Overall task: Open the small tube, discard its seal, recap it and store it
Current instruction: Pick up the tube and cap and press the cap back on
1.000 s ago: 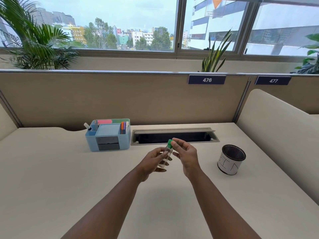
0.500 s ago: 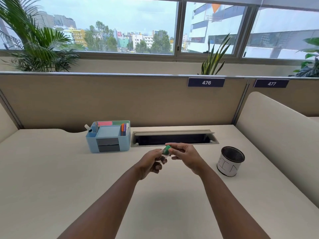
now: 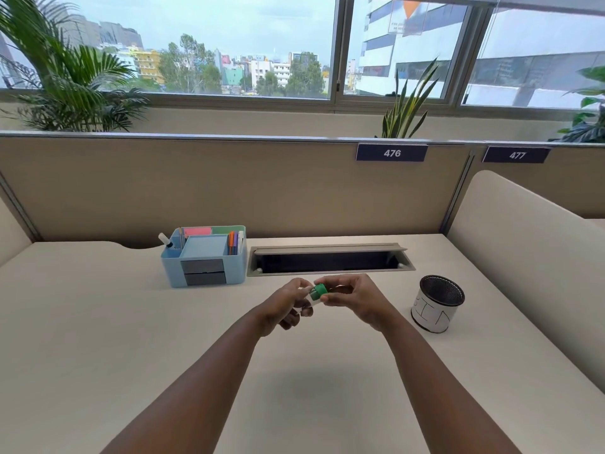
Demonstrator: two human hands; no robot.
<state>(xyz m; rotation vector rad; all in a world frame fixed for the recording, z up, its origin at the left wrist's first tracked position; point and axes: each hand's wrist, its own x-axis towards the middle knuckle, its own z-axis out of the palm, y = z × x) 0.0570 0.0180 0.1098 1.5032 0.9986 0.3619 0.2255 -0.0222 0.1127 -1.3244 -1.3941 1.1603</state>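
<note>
A small clear tube with a green cap [image 3: 318,290] is held above the middle of the desk, tilted with the cap pointing right. My left hand [image 3: 285,307] is wrapped around the tube's body, hiding most of it. My right hand [image 3: 355,299] pinches the green cap between thumb and fingers. The cap sits on the tube's end. No seal is visible.
A blue desk organiser [image 3: 204,257] with pens and sticky notes stands at the back left. A cable tray slot [image 3: 329,262] runs along the back. A white cup with a black mesh rim marked "BIN" [image 3: 437,304] stands to the right. Cream dividers bound the desk [image 3: 131,339].
The tube has tipped from nearly upright to leaning right, and both hands have lowered slightly toward the desk. My right fingers stay on the green cap.
</note>
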